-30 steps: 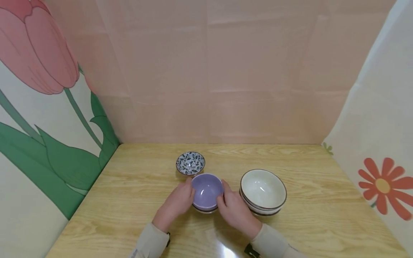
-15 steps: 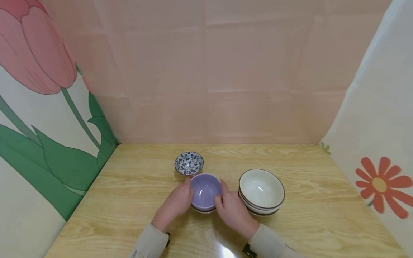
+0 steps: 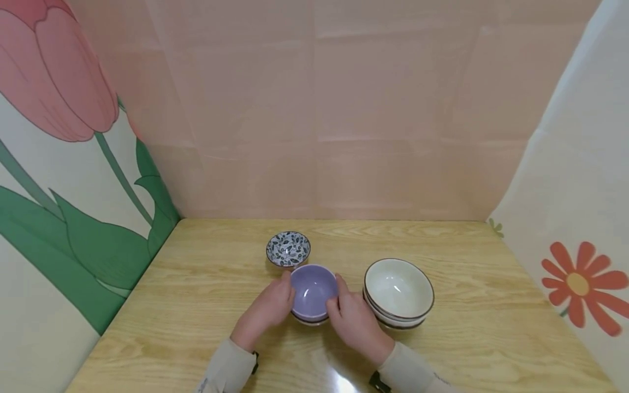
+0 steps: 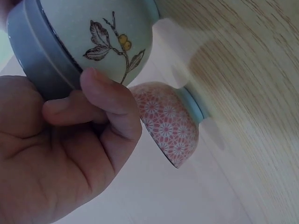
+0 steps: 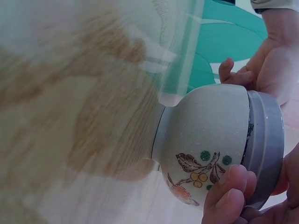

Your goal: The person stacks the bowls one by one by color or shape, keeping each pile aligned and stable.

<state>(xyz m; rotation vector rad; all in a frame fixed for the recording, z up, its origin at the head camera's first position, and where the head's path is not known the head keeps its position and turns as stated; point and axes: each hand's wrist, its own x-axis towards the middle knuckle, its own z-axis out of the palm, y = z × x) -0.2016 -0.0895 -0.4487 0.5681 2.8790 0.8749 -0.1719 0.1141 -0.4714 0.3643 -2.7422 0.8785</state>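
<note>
A purple bowl (image 3: 313,292) sits nested in a pale bowl (image 5: 205,126) painted with leafy twigs and berries, which stands on the table. On the purple bowl's left side, my left hand (image 3: 267,307) grips the rim. Opposite it, my right hand (image 3: 358,323) holds the right side, with fingertips close against the pale bowl's outside. Just behind the pair stands a small bowl (image 3: 288,249), blue-and-white patterned inside; in the left wrist view its outside shows pink with white flowers. The purple bowl's lower part is hidden inside the pale one.
A stack of white bowls (image 3: 399,289) with dark rims stands close to the right hand. The wood-grain table (image 3: 206,273) ends at a pink backdrop (image 3: 344,136). Flower-printed cloths hang at the left and right sides.
</note>
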